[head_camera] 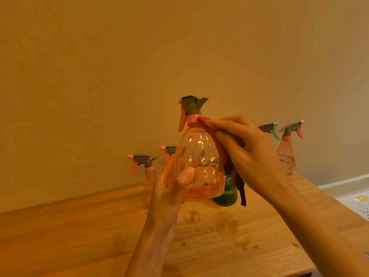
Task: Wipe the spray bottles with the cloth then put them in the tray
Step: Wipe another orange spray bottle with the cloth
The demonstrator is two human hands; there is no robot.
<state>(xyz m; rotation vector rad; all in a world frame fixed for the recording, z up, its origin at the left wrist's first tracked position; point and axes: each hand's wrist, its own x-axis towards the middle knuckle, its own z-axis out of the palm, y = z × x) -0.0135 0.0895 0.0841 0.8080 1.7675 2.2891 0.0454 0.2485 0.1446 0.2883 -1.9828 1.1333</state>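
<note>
Left hand (171, 184) grips the pink spray bottle (199, 166) low; right hand (245, 148) presses the cloth (237, 176), seemingly clasped, near its neck.

Pink spray bottle (199, 162) in L hand (171, 184), R hand (247, 152) w/ cloth (237, 176) at neck.

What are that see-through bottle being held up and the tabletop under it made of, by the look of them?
The held bottle looks like thin clear plastic tinted pink: glossy, ribbed, with bright glints and the thumb showing through it. Its trigger head seems to be matt grey and coral plastic. The table shows light wood grain with a smooth finish; whether solid wood or laminate cannot be told. Wet marks darken it.
</note>
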